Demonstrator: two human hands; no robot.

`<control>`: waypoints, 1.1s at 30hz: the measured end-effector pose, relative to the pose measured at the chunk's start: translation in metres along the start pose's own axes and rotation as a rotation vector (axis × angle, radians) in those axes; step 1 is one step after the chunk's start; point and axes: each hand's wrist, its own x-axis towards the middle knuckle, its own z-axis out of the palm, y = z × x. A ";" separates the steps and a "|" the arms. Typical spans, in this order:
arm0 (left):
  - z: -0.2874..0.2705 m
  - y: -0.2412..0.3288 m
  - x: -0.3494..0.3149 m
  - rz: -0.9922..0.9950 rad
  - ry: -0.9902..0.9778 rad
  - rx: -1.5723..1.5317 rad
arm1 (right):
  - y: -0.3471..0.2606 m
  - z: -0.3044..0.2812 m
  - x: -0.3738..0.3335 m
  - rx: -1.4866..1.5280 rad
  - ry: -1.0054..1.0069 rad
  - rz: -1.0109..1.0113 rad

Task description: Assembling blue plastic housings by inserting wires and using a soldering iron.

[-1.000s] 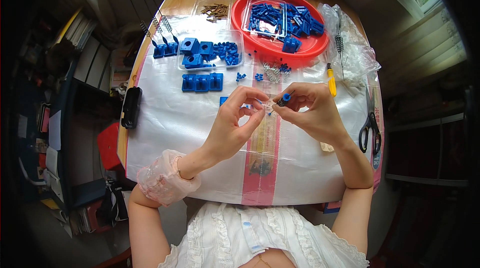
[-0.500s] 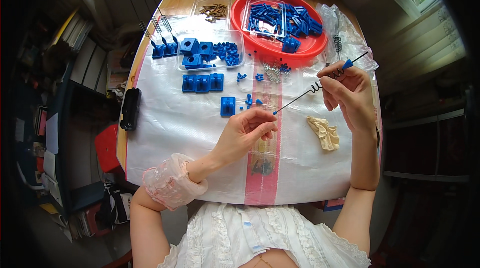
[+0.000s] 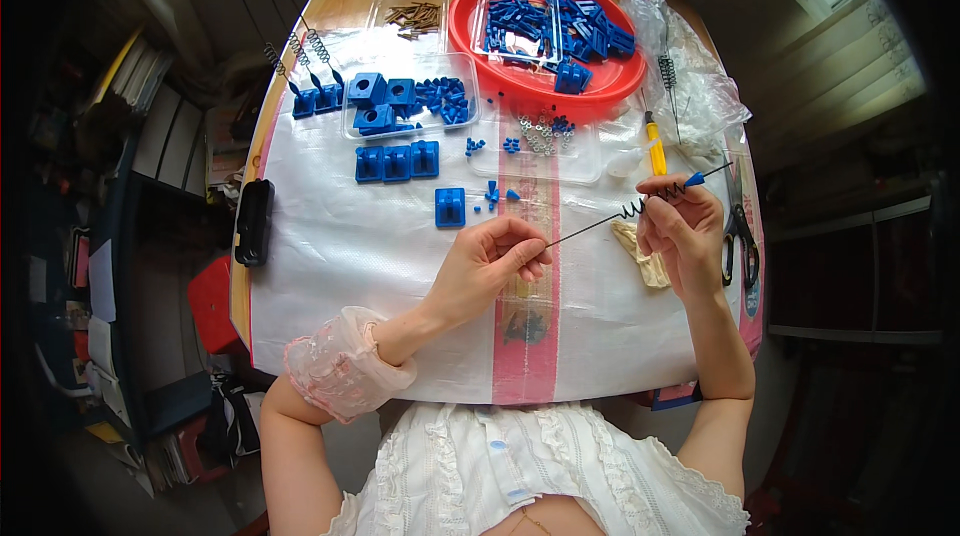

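Note:
A thin black wire (image 3: 585, 229) with a spring coil (image 3: 634, 208) along it slants between my two hands above the table. My left hand (image 3: 505, 254) pinches its lower left end, and the fingertips hide the tip. The fingers of my right hand (image 3: 685, 236) are closed around the coiled part. A blue cone (image 3: 695, 179) sits on the wire just past those fingers, with the bare end sticking out beyond. Beyond my left hand lie a square blue base (image 3: 450, 208) and several small blue pieces (image 3: 492, 194). Partly behind my right hand is a crumpled cream cloth (image 3: 650, 264).
Farther back stand a red basin (image 3: 640, 86) of blue parts, a clear box (image 3: 350, 126) of blue parts and a heap of brass-coloured pins (image 3: 415, 19). Blue bases with upright springs (image 3: 318, 99) are at left. Scissors (image 3: 742, 251) and a yellow-handled tool (image 3: 655, 146) lie right.
My left fingers have closed on the wire's left end, covering its blue tip. My right hand has come lower and nearer, uncovering the yellow-handled tool and scissors and partly covering the cloth.

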 end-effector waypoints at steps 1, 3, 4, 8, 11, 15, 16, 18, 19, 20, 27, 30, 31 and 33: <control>-0.001 0.000 0.000 -0.003 -0.006 0.005 | 0.002 -0.002 0.000 0.005 -0.003 0.011; -0.002 -0.002 -0.001 0.002 -0.001 -0.002 | 0.008 0.004 0.001 0.016 -0.043 0.045; -0.002 -0.002 -0.001 0.005 0.002 -0.005 | 0.012 0.009 0.000 0.021 -0.063 0.062; -0.001 0.000 0.000 -0.022 -0.010 -0.002 | 0.052 0.021 -0.011 -0.020 -0.160 0.130; 0.000 0.001 0.000 -0.040 -0.011 -0.005 | 0.061 0.021 -0.014 -0.026 -0.122 0.069; 0.002 0.000 0.001 -0.038 -0.021 0.004 | 0.066 0.013 -0.015 0.000 -0.073 0.029; 0.003 0.000 0.001 -0.034 -0.025 0.020 | 0.068 0.013 -0.015 0.009 -0.076 0.027; 0.001 -0.001 -0.001 -0.044 -0.036 0.032 | 0.070 0.013 -0.019 0.026 -0.073 0.028; 0.001 -0.001 -0.001 -0.050 -0.042 0.039 | 0.070 0.014 -0.019 0.008 -0.073 0.026; 0.001 -0.001 -0.001 -0.053 -0.040 0.040 | 0.068 0.015 -0.019 -0.010 -0.072 0.022; 0.001 -0.001 -0.001 -0.037 -0.046 0.088 | 0.070 0.018 -0.021 -0.093 -0.105 -0.018; 0.004 0.001 -0.002 -0.041 -0.050 0.114 | 0.070 0.017 -0.021 -0.145 -0.086 -0.067; 0.005 0.002 -0.002 -0.046 -0.051 0.119 | 0.070 0.017 -0.021 -0.136 -0.083 -0.064; 0.005 0.002 -0.002 -0.044 -0.057 0.116 | 0.071 0.016 -0.021 -0.118 -0.077 -0.060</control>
